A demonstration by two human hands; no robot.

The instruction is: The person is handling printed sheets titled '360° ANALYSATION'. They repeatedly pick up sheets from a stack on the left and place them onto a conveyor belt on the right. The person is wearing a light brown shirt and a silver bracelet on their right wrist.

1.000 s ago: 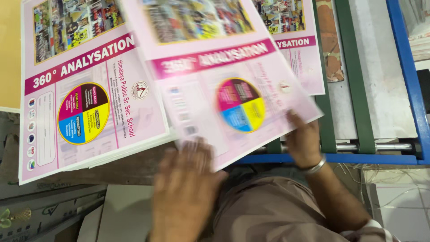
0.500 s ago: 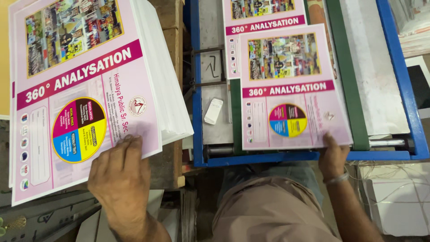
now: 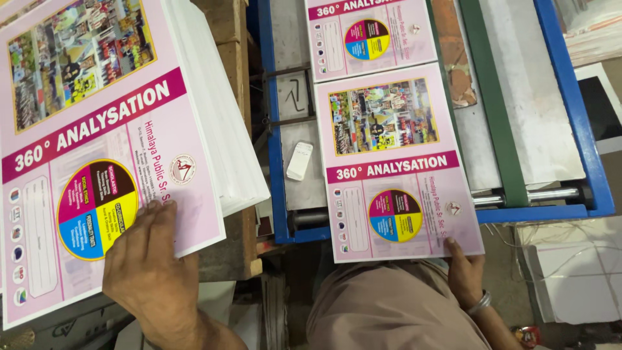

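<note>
Bare hands; silver bangle (image 3: 480, 303); taupe trousers (image 3: 389, 311)

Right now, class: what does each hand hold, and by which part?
The right hand grips the pink printed sheet at its near right corner. The left hand holds nothing; it presses flat on the stack of pink sheets, near its front edge.

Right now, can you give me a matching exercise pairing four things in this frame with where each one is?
Things:
1. left hand
2. right hand
3. small white rectangular block
4. thick stack of pink printed sheets

Places:
A. on the grey metal machine bed
B. at the near corner of the single pink sheet
C. on a wooden stand
D. flat on the stack's top sheet

Pairs: 1-D, 2-B, 3-A, 4-C
</note>
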